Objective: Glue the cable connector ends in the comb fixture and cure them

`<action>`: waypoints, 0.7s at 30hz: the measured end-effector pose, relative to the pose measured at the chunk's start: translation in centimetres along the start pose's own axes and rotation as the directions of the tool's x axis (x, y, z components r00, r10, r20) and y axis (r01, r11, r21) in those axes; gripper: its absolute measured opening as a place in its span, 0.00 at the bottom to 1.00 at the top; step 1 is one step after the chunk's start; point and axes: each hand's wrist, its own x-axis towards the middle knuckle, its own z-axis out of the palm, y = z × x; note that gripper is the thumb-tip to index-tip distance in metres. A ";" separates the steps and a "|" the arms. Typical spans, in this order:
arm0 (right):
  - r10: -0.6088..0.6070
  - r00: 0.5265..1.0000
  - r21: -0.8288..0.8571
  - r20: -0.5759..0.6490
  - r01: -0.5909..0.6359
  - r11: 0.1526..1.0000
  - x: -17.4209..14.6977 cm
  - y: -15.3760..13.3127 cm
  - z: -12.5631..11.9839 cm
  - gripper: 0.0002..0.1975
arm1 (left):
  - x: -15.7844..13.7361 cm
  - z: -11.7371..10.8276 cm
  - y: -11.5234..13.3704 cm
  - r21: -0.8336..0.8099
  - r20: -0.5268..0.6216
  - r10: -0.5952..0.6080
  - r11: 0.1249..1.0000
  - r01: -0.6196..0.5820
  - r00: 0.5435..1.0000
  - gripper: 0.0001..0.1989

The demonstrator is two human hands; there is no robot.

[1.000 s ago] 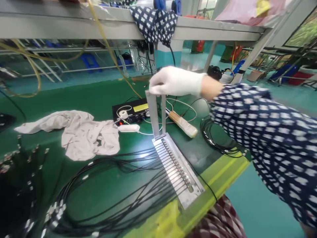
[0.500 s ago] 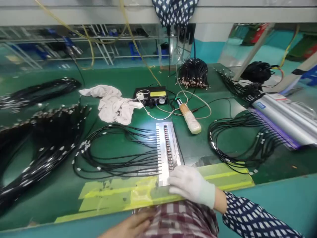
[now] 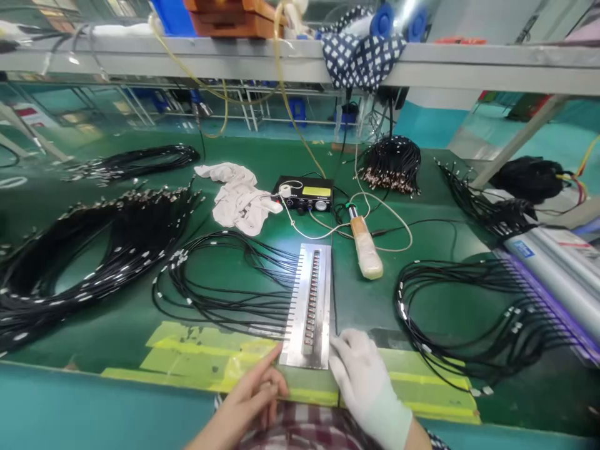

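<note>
A slotted metal fixture plate (image 3: 323, 312) lies near the table's front edge. Black cables (image 3: 225, 306) run into the slots on its left side, and a row of small copper-coloured ends shows in its long central opening. My bare left hand (image 3: 255, 390) is at the plate's lower left corner, index finger stretched to the corner and the other fingers loosely bent, with nothing held. Beside the lower right edge rests my white-gloved right hand (image 3: 363, 375); its fingers are apart, with the tips at the edge.
Behind the plate are a wrapped handle-like tool (image 3: 365, 250), a black control box (image 3: 304, 195) and a white cloth (image 3: 241, 200). Cable bundles (image 3: 94, 269) cover the left. More cables (image 3: 435, 306) lead to a silver-purple fixture (image 3: 557, 262) at right. A shelf rail (image 3: 234, 59) crosses above.
My left hand has risen from my lap to the plate's lower left corner. The right hand has shifted from on top of the plate's lower end to its right edge. The camera view has shifted.
</note>
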 end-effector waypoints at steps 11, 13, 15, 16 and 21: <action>0.225 0.974 0.633 0.035 -0.196 0.749 0.6 -0.6 -0.3 0.17 | -2.5 0.3 3.9 -0.384 0.019 0.064 0.922 -0.052 0.998 0.32; 0.326 0.933 0.874 0.153 -0.282 0.396 1.2 -0.8 -0.3 0.23 | -2.5 -0.1 4.7 -0.425 0.089 0.109 0.903 -0.061 0.990 0.32; 0.337 0.897 0.947 0.284 -0.318 0.047 1.7 -1.6 0.1 0.32 | -1.9 -0.4 4.6 -0.446 0.162 0.150 0.893 -0.063 0.975 0.32; 0.326 0.887 0.943 0.328 -0.330 -0.050 1.9 -2.2 0.4 0.35 | -1.4 -0.5 4.3 -0.453 0.200 0.166 0.889 -0.059 0.966 0.32; 0.409 0.845 0.936 0.345 -0.340 -0.088 2.7 -4.9 1.5 0.34 | 0.9 -1.5 3.2 -0.483 0.304 0.194 0.875 -0.025 0.933 0.30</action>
